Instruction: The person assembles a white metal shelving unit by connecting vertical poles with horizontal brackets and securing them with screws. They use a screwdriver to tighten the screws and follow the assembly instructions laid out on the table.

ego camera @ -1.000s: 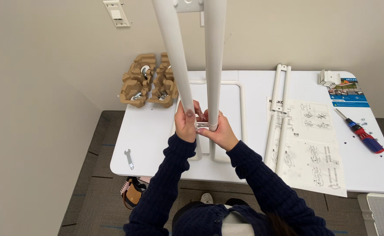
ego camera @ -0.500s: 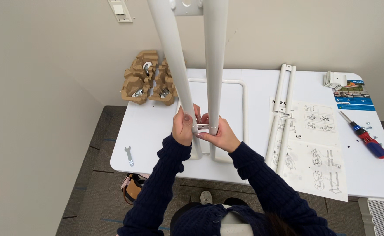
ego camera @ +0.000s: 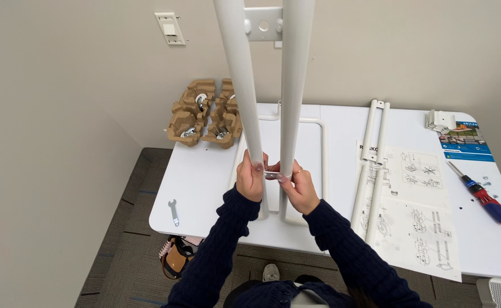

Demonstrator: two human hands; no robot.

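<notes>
two white tubes [ego camera: 244,97] stand nearly upright on the white desk [ego camera: 205,188], their lower ends resting on the desk top just in front of the person. up high a white bracket plate [ego camera: 263,24] with holes bridges the pair. the left hand [ego camera: 251,178] is curled around the left tube low down, fingers closed on it with the painted nails showing. the right hand [ego camera: 297,185] is wrapped around the right tube at the same height, a ring on one finger. between the two hands a small metal cross-piece [ego camera: 273,174] runs from one tube to the other, and the fingertips of both hands touch it; whether it is pinched or only steadied cannot be told.

behind the tubes a white bent frame [ego camera: 319,122] lies flat on the desk. to the right of the hands a second pair of white tubes [ego camera: 373,165] lies along the desk, partly over the instruction sheets [ego camera: 418,228]. further right a screwdriver with a red and blue handle [ego camera: 484,197] lies near a few small screws, and a blue leaflet [ego camera: 466,149] sits by a stack of white brackets [ego camera: 439,121] at the far corner. two cardboard trays [ego camera: 207,113] holding casters sit at the far left of the desk, near the wall. a small flat wrench [ego camera: 174,212] lies by the left near edge. on the floor below, a bag [ego camera: 176,256] shows under the desk edge.
</notes>
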